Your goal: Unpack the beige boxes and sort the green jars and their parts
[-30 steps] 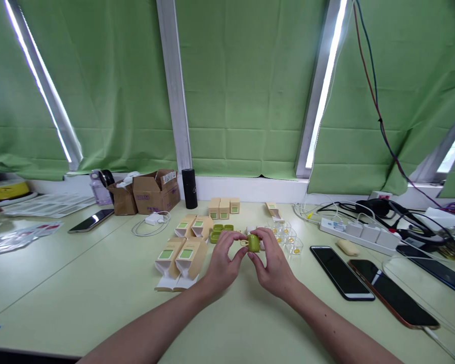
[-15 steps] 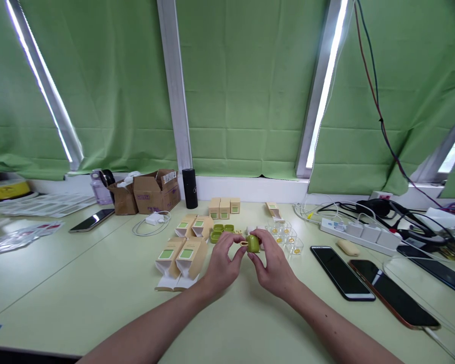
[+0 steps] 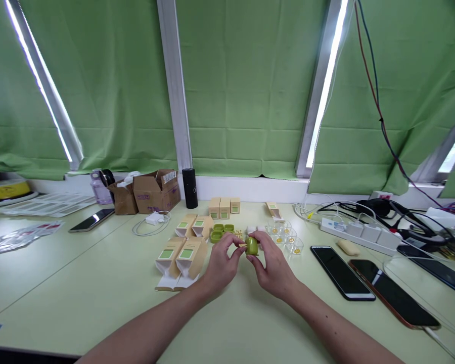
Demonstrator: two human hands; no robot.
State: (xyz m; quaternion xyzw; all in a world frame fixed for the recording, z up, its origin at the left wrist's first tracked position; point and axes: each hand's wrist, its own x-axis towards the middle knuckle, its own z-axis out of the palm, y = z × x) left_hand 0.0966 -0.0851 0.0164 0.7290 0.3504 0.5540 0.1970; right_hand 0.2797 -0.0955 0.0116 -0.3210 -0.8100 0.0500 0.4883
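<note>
Between the fingers of my right hand (image 3: 271, 262) is a small, glossy olive-green rounded case (image 3: 252, 246). The fingers of my left hand (image 3: 224, 260) pinch a small beige loop-like piece (image 3: 243, 245) against the case's left side; whether it is attached I cannot tell. Behind my left hand are several square green pieces (image 3: 217, 236) and small beige pieces (image 3: 238, 233). Several clear plastic cups (image 3: 296, 246) with yellow centres stand beyond my right hand. To the left lie opened kraft boxes (image 3: 189, 255) with green labels, flaps out.
Closed small kraft boxes (image 3: 224, 208) stand at the back, near a black cylinder (image 3: 190, 188). A brown carton (image 3: 155, 192) is at the back left. Phones (image 3: 342, 273) and a power strip (image 3: 358, 236) with tangled cables lie on the right. A flattened kraft box (image 3: 274, 211) lies behind the cups.
The green case has turned slightly between my fingers and shifted a little left. The beige loop now shows more edge-on. Both hands keep nearly the same place.
</note>
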